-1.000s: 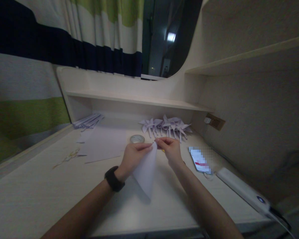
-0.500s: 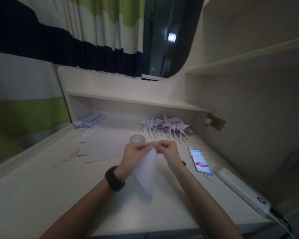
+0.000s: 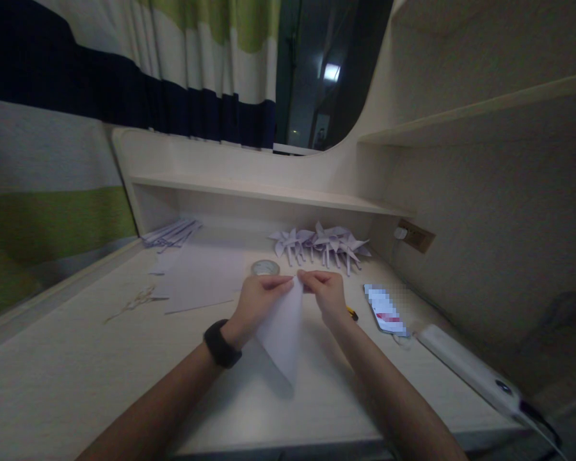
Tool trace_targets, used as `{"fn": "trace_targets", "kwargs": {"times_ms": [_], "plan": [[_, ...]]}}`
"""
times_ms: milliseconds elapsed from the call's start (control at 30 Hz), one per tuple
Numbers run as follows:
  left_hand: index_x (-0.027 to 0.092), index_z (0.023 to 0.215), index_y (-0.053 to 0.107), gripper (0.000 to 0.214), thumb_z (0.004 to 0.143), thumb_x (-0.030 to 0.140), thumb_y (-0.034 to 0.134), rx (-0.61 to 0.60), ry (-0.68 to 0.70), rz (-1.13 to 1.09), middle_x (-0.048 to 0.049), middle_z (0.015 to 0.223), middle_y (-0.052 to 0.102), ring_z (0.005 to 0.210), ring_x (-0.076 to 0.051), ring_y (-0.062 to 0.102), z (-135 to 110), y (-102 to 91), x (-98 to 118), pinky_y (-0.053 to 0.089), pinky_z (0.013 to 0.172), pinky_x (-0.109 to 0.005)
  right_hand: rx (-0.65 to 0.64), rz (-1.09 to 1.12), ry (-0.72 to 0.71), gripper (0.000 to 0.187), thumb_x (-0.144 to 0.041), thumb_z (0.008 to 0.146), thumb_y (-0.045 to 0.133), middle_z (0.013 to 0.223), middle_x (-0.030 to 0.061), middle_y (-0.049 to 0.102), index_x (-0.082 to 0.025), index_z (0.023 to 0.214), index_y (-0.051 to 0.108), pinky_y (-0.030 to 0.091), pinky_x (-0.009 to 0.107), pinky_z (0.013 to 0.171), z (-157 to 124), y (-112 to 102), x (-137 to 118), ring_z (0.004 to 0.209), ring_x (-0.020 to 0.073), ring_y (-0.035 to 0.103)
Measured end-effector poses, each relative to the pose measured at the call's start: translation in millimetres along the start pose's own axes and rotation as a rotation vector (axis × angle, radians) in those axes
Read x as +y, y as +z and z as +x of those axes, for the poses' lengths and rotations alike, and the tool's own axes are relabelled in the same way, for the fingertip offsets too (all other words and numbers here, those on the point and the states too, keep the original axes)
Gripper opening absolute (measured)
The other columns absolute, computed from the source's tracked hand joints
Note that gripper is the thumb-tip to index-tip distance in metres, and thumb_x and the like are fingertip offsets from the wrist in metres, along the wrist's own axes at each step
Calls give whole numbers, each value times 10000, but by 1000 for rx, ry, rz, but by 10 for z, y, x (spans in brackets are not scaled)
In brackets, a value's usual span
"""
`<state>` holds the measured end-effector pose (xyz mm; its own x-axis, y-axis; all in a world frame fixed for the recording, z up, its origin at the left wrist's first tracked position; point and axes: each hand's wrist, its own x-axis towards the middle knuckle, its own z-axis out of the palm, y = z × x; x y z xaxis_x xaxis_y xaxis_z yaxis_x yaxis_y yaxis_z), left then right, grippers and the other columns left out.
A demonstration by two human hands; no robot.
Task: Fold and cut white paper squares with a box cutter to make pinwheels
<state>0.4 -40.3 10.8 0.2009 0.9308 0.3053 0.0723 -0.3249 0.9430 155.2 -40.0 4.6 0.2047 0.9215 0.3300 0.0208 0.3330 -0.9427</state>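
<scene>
A white sheet of paper (image 3: 282, 333), folded or rolled to a pointed shape, hangs above the desk between my hands. My left hand (image 3: 258, 301) pinches its upper left edge, thumb on top; a black band circles that wrist. At the top tip, the fingers of my right hand (image 3: 325, 292) are pinched together on the paper. Just beyond my hands lies a roll of tape (image 3: 265, 268). A small yellow and black tool (image 3: 352, 313) shows partly from behind my right wrist.
Paper pinwheels (image 3: 324, 244) lie at the back. Left of them are flat paper sheets (image 3: 201, 272), paper strips (image 3: 171, 234) and scissors (image 3: 141, 299). To the right are a phone (image 3: 386, 310) and a white power strip (image 3: 468, 368). A shelf (image 3: 269, 192) spans the back.
My right fingers have shifted very slightly at the paper's tip. The paper and my left hand have barely moved.
</scene>
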Motion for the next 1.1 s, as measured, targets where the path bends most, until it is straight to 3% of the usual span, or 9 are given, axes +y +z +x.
{"fn": "trace_targets", "kwargs": {"times_ms": [200,567,800,1100], "plan": [[171,874,751,185,737,277,687,60,-28,-12,-70,846,743,772,-221,675,13,-15,14,516,670,-311,-142,-78,28,368,-489,684,693,548,31,639,-126,629,720,496,275,555,-52,-7,81,512,145,571],[184,827,753,123,729,220,689,104,-29,-33,-72,850,742,764,-214,682,80,-50,-73,538,701,-326,-123,-119,71,398,-511,666,695,550,41,640,-118,609,720,480,279,558,-140,55,222,510,149,561],[172,815,755,135,717,249,703,122,-15,-30,-82,857,742,796,-229,686,100,-79,-82,536,735,-331,-153,-195,75,440,-532,667,677,488,25,591,-106,559,697,405,249,496,-195,80,197,461,122,492],[155,837,750,158,710,236,702,176,-30,-56,-74,843,743,768,-220,690,146,-93,-148,537,684,-303,-200,-97,155,448,-555,623,709,504,28,612,-110,569,706,406,251,509,-230,104,248,464,128,509]]}}
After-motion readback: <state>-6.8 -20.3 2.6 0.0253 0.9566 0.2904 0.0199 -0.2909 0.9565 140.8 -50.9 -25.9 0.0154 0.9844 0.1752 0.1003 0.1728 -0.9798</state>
